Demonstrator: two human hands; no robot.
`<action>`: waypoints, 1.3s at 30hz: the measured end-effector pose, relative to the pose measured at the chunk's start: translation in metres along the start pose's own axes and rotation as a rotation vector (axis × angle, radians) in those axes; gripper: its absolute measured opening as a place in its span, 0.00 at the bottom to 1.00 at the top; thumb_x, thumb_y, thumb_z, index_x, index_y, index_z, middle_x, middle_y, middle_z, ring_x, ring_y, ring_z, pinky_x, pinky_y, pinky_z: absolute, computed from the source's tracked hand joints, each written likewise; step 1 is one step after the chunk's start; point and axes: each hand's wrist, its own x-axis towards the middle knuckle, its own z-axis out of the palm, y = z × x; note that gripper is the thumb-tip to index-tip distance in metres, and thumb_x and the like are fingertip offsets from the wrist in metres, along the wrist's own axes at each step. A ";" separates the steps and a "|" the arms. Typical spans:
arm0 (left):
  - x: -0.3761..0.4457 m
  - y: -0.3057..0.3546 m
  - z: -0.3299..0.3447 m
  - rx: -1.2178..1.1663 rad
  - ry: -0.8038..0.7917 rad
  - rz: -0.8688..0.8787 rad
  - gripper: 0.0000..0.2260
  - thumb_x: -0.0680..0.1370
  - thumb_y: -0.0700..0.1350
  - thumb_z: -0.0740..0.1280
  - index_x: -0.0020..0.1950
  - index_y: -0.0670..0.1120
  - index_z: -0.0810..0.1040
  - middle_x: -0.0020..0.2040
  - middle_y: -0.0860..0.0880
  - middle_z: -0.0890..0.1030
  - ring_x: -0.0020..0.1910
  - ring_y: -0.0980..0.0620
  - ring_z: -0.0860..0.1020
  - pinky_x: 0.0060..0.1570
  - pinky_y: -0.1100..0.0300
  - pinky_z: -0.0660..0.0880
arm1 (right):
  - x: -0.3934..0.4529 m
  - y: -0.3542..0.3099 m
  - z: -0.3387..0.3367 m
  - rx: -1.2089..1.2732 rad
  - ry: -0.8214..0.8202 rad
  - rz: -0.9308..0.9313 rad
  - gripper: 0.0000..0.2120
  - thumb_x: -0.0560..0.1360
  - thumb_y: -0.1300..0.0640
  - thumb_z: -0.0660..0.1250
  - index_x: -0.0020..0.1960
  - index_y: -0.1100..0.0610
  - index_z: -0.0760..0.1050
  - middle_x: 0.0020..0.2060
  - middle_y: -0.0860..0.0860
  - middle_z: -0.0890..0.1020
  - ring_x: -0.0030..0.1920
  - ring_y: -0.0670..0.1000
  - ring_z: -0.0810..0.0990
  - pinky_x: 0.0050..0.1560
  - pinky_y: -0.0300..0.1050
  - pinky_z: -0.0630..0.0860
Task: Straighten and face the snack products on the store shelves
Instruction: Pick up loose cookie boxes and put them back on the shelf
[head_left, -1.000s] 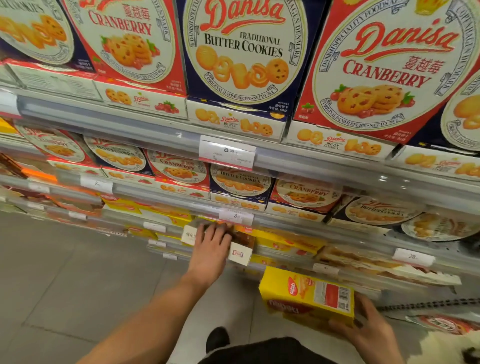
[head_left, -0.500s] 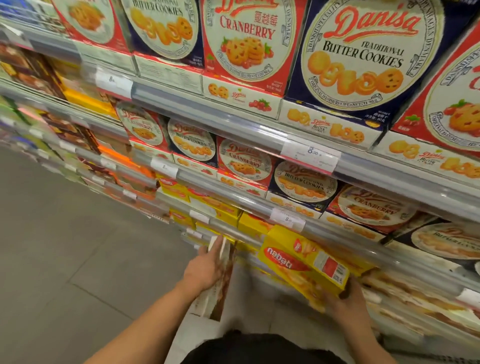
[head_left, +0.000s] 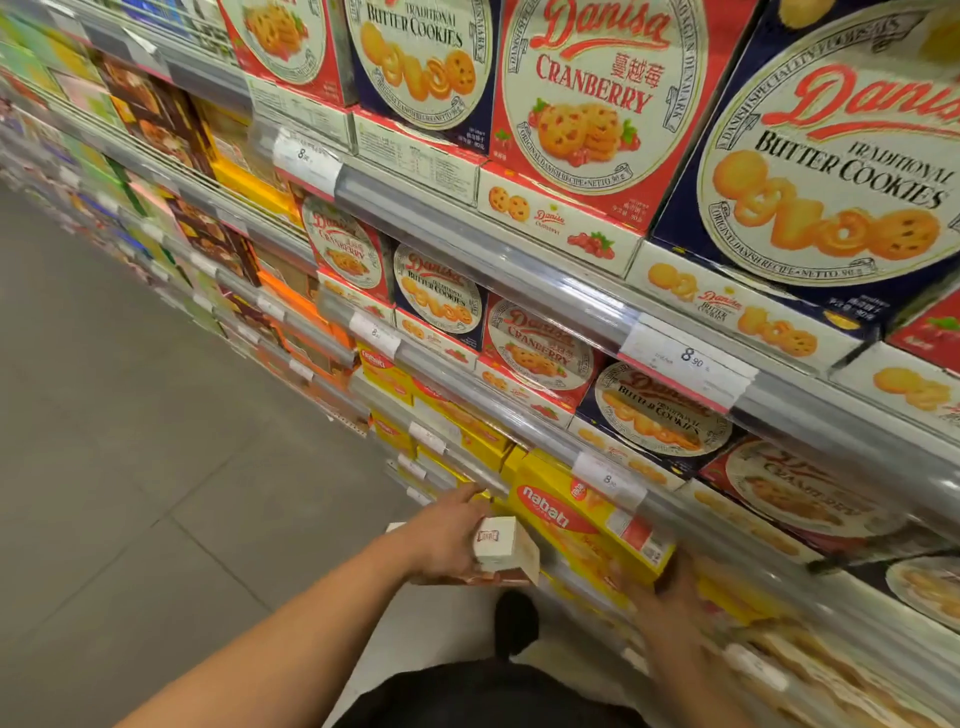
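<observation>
Nearest the camera, the left hand (head_left: 447, 540) gripped a small cream-coloured carton (head_left: 503, 545), fingers wrapped round it, holding it in the air in front of the lower shelves and just left of a yellow Nabati box (head_left: 587, 525). The carton's end flap carried a small red logo and faced up toward the camera. The right hand (head_left: 670, 597) was clamped on the lower right end of the Nabati box, fingers curled under its edge; motion blur obscured the exact finger placement. The box was tilted, its red label running diagonally, with its upper corner under the shelf rail (head_left: 519, 415) and against further yellow cartons (head_left: 467, 431) stocked on that shelf level. The two hands were apart, each on its own product.

One level up, Danisa cookie boxes stood in a row behind the rail, alternating cranberry (head_left: 540, 348) and traditional butter cookies (head_left: 660, 410), faces forward and leaning back slightly. A price tag (head_left: 610, 478) was clipped to the rail below them.

On the top shelf in view, larger Danisa boxes stood side by side: a red cranberry box (head_left: 597, 104) and a blue butter cookies box (head_left: 841, 171). A tag reading 8.90 (head_left: 688, 358) sat on that rail. Grey floor tiles (head_left: 130, 441) extended to the left.
</observation>
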 end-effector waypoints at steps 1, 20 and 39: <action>0.005 -0.001 -0.001 -0.001 -0.008 0.009 0.25 0.69 0.59 0.75 0.63 0.55 0.73 0.76 0.47 0.66 0.80 0.46 0.56 0.73 0.48 0.66 | -0.001 -0.005 0.004 0.006 -0.020 -0.009 0.45 0.63 0.42 0.80 0.74 0.51 0.65 0.65 0.53 0.78 0.64 0.58 0.78 0.65 0.63 0.74; 0.037 0.010 -0.004 -0.412 0.013 -0.007 0.26 0.69 0.46 0.76 0.63 0.54 0.71 0.80 0.48 0.59 0.82 0.52 0.43 0.77 0.56 0.51 | 0.027 -0.013 0.018 -0.125 -0.024 0.127 0.27 0.71 0.46 0.76 0.63 0.57 0.74 0.59 0.56 0.81 0.58 0.62 0.78 0.64 0.61 0.74; 0.044 0.005 -0.011 -0.546 0.033 -0.043 0.24 0.66 0.39 0.74 0.53 0.61 0.71 0.83 0.46 0.50 0.80 0.56 0.40 0.77 0.58 0.49 | 0.028 -0.015 0.014 0.260 -0.087 0.306 0.15 0.77 0.59 0.71 0.55 0.40 0.77 0.55 0.46 0.81 0.58 0.51 0.80 0.66 0.59 0.75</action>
